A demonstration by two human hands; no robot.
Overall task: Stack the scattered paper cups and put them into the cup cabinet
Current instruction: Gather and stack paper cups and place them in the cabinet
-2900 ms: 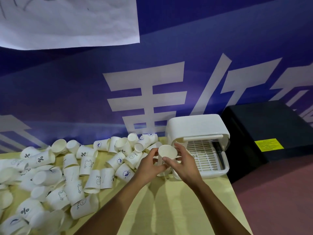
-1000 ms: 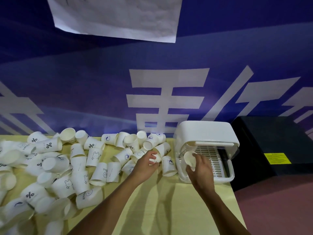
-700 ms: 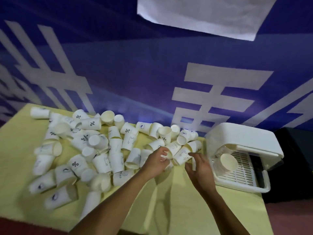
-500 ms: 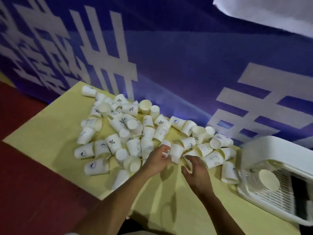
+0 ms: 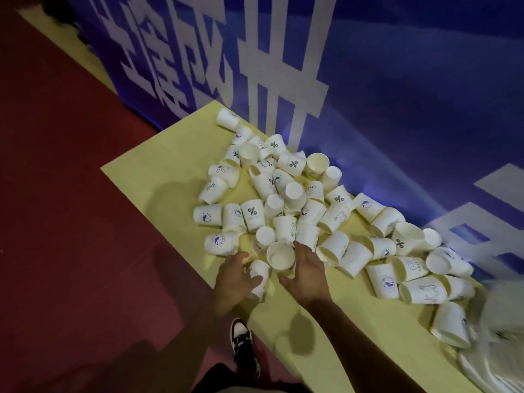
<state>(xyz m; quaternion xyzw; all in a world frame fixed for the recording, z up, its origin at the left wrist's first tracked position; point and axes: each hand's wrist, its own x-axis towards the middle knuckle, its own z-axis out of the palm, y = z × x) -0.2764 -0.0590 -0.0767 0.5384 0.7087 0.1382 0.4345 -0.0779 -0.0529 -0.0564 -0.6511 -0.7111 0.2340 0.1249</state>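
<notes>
left hand (image 5: 235, 279): fingers are wrapped over the wall of the side cup (image 5: 259, 275), which lies at the near edge of the pile. That's a real grip, not a brush.
right hand (image 5: 307, 275): thumb on the near side, fingers on the far side, curled round the open cup (image 5: 280, 259), whose mouth faces up.
why this hold: one cup per hand, the two just beside each other. It reads as the set-up for sliding one into the other and starting a stack.
pile (image 5: 312, 205): dozens of loose cups, most on their sides with mouths pointing every way. It runs along the banner (image 5: 397, 80) from far left to near right.
table (image 5: 153, 180): yellow. The hands work at the pile's near-left end, the part closest to the person.
cabinet (image 5: 502, 364): only a blurred white shape at the near right edge, probably it. Its inside can't be made out, and it sits well apart from both hands.
shoe (image 5: 241, 336): on the red floor (image 5: 56, 194), close against the table's near edge.
progress: early, I'd say, with nearly every cup unstacked.
next: the side cup needs turning so base meets mouth, then a straight push.
risk: thin paper walls dent under a hard squeeze, and a forearm could sweep neighbouring cups off the near edge.
</notes>
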